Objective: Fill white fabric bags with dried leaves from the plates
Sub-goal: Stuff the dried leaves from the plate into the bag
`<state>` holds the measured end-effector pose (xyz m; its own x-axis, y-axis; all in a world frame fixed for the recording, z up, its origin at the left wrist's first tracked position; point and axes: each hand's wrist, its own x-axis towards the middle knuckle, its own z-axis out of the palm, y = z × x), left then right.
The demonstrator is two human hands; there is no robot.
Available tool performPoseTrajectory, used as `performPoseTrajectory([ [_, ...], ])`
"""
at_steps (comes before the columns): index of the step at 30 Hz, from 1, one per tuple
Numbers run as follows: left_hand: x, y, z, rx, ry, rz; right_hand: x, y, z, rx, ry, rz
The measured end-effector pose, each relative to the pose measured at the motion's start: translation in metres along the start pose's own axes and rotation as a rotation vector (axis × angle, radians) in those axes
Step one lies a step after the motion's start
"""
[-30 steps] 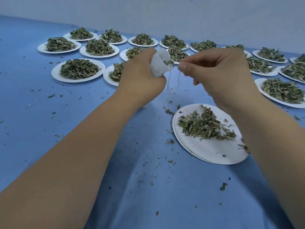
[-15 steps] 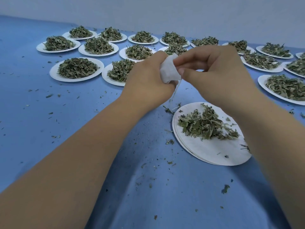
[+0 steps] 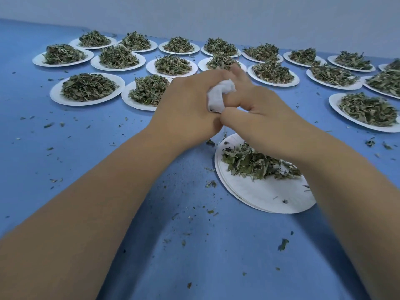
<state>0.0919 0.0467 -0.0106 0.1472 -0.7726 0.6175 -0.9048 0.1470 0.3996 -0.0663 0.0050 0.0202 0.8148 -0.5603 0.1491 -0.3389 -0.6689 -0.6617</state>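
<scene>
A worktop [image 3: 65, 152] under a smooth blue covering fills most of the view and runs back to a plain, pale grey-white wall [image 3: 216, 14] at its far edge. The wall is bare and unmarked. The light is soft and even with a cool bluish cast, leaving only faint, blurred shadows on the blue surface near the front.

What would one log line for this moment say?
left hand: grips white bag | right hand: pinches white bag | near plate: holds dried leaves
</scene>
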Motion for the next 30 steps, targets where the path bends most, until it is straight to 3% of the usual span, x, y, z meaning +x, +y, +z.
performPoseTrajectory([
  [2, 0.002, -0.002, 0.000, 0.072, -0.024, 0.022, -0.002, 0.000, 0.000, 0.030, 0.025, -0.034],
  [6, 0.003, -0.009, -0.001, 0.061, 0.035, -0.088, -0.003, 0.000, -0.007, 0.131, 0.250, -0.065],
  [11, 0.005, -0.005, 0.002, -0.010, -0.102, -0.054, -0.004, 0.000, 0.001, 0.050, -0.021, -0.017],
  [16, 0.003, -0.007, -0.005, 0.027, 0.039, -0.055, -0.001, -0.001, -0.004, 0.109, 0.175, -0.070],
  [20, 0.001, -0.002, -0.008, 0.010, -0.015, -0.012, 0.002, 0.001, -0.002, 0.070, 0.033, -0.122],
  [21, 0.002, -0.002, -0.009, 0.028, -0.026, -0.020, 0.002, 0.002, 0.000, 0.090, 0.054, -0.152],
  [23, 0.006, -0.006, -0.015, 0.103, 0.045, -0.089, 0.002, 0.005, -0.002, 0.152, 0.259, -0.188],
  [25, 0.011, -0.013, -0.025, 0.088, 0.163, -0.168, 0.003, 0.008, -0.009, 0.123, 0.454, -0.153],
  [26, 0.012, -0.017, -0.030, 0.071, 0.200, -0.198, 0.004, 0.008, -0.013, 0.059, 0.459, -0.109],
  [30, 0.010, -0.021, -0.042, 0.156, 0.198, -0.254, 0.011, 0.007, -0.012, -0.278, 0.007, 0.108],
])
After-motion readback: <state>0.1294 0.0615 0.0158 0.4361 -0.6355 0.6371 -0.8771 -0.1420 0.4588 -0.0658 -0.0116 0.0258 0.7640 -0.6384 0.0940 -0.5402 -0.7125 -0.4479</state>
